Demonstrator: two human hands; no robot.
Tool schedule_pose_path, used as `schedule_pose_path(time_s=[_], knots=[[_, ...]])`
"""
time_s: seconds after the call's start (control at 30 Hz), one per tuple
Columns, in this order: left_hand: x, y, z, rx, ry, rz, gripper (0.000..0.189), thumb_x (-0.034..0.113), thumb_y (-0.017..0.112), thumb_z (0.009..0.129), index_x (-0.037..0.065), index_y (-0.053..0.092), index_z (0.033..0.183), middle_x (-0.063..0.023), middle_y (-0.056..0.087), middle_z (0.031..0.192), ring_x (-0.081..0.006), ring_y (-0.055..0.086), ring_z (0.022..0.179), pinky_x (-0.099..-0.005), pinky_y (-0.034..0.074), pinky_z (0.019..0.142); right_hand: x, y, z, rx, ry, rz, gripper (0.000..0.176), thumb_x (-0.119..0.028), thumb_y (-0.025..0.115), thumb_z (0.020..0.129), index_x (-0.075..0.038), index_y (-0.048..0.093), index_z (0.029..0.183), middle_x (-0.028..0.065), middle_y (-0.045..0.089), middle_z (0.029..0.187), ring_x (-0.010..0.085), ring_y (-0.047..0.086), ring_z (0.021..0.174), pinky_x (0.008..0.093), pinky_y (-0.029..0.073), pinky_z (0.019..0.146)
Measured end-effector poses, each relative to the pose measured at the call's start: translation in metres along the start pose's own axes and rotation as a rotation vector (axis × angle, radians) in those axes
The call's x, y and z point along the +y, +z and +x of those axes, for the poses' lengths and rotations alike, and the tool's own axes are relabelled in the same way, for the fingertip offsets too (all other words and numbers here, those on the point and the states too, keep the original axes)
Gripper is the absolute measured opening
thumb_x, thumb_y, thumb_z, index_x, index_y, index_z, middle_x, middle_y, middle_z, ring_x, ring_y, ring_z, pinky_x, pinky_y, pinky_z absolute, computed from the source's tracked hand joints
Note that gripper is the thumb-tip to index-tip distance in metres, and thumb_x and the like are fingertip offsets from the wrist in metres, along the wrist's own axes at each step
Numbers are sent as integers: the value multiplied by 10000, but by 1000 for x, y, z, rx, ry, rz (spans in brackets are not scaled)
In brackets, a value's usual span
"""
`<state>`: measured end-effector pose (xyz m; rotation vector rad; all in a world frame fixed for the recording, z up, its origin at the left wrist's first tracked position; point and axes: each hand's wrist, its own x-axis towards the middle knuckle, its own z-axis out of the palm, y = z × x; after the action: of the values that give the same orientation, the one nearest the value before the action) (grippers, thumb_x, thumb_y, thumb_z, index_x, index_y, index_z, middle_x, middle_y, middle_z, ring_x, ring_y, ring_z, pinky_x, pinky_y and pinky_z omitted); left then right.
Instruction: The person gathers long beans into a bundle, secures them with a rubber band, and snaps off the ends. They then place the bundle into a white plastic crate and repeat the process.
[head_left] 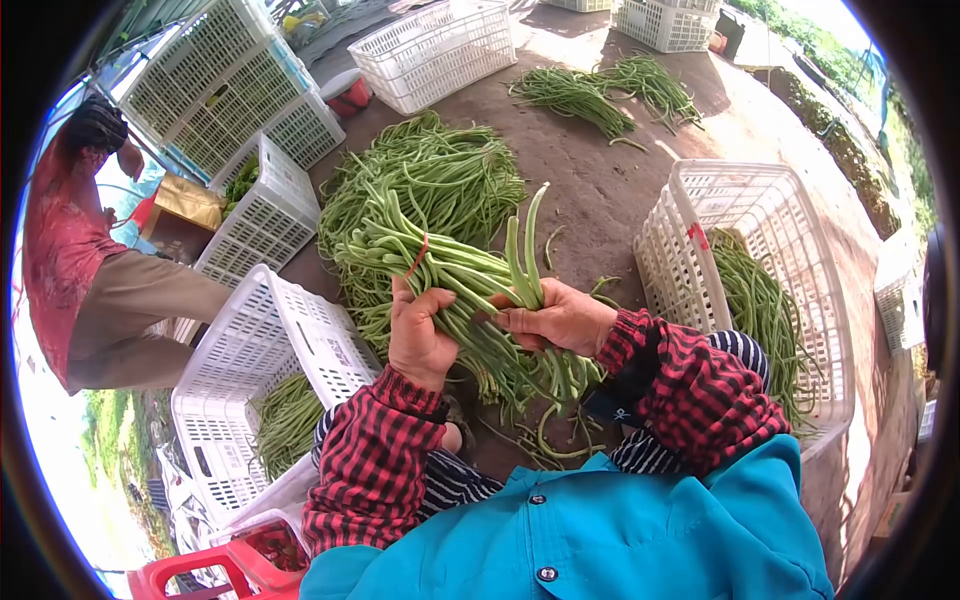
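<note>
A bunch of long green beans (455,262) with a red band (418,254) round it is held up in front of me. My left hand (422,335) is closed round the bunch just below the band. My right hand (560,318) is closed on the bean ends at the right side of the bunch, where several thicker ends stick up. Behind and beneath the bunch lies a big pile of loose beans (430,165) on the ground.
White crates holding beans stand at my left (200,440) and right (835,330). Another white crate (435,55) is behind the pile, beside more beans (575,98). A person in red (80,240) is at the left, near stacked crates (215,85). A red stool (190,570) is at lower left.
</note>
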<state>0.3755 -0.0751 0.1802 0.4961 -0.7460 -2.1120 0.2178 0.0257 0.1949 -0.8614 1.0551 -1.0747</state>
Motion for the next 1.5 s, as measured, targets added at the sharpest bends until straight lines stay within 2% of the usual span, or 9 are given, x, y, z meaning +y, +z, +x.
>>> schedule_pose_path(time_s=[0.37,0.7,0.8,0.93,1.07,1.17,1.37,1.43,1.5], knots=[[44,-42,27,195,239,-89,709,-125,454,650,157,413,1299,-57,553,1032,-224,549,890,-379,482,833,16,-21,-18,-168,126,34,349,-74,520,880,-30,482,1224,-42,454,605,49,424,500,213,339,453],[58,-80,42,141,152,111,318,-54,508,678,-32,536,995,-112,588,945,-246,578,880,-380,482,859,-138,-74,-154,48,-796,192,269,-157,506,888,-28,526,1124,3,554,750,87,508,610,210,396,490],[55,-76,46,196,65,78,575,-110,474,654,76,488,1198,-88,558,1074,-246,549,965,-389,473,869,-188,-91,-244,322,-996,30,447,-191,452,930,-99,306,1341,-5,505,788,132,439,670,237,410,505],[42,-60,45,138,58,66,550,-126,482,675,70,488,1189,-86,558,1078,-240,548,975,-388,471,878,-247,-71,-339,596,-1141,-283,342,-270,399,950,-61,407,1221,-50,380,635,79,372,566,191,355,457],[38,-35,34,38,107,163,461,-80,527,740,47,486,1181,-79,565,1063,-223,563,952,-363,477,869,-286,-43,-405,944,-941,-427,218,-365,514,891,-150,548,901,11,548,689,115,516,581,281,452,510],[36,-27,30,-60,97,131,394,-36,557,769,31,504,1154,-81,583,1043,-217,579,940,-348,488,850,-299,-59,-436,1018,-750,-529,397,-199,476,919,-40,384,1271,-45,395,688,43,324,588,170,294,464],[34,7,13,-230,91,10,338,79,581,829,22,511,1154,-95,585,1090,-232,574,985,-369,473,873,-188,-171,-381,1634,-311,-767,426,-341,666,791,-45,570,1082,-29,486,680,61,384,522,241,374,491],[33,3,11,-205,73,-29,320,95,553,850,19,506,1157,-100,584,1093,-236,572,988,-371,472,870,-145,-197,-353,1468,292,-975,766,-398,720,717,22,395,1269,168,574,1015,221,568,874,323,495,704],[34,-8,15,-202,31,-89,301,122,527,872,14,507,1153,-105,587,1085,-239,574,985,-372,474,863,-114,-227,-315,1277,710,-1309,995,-340,760,663,109,182,1336,278,345,1329,319,416,1203,357,336,1009]])
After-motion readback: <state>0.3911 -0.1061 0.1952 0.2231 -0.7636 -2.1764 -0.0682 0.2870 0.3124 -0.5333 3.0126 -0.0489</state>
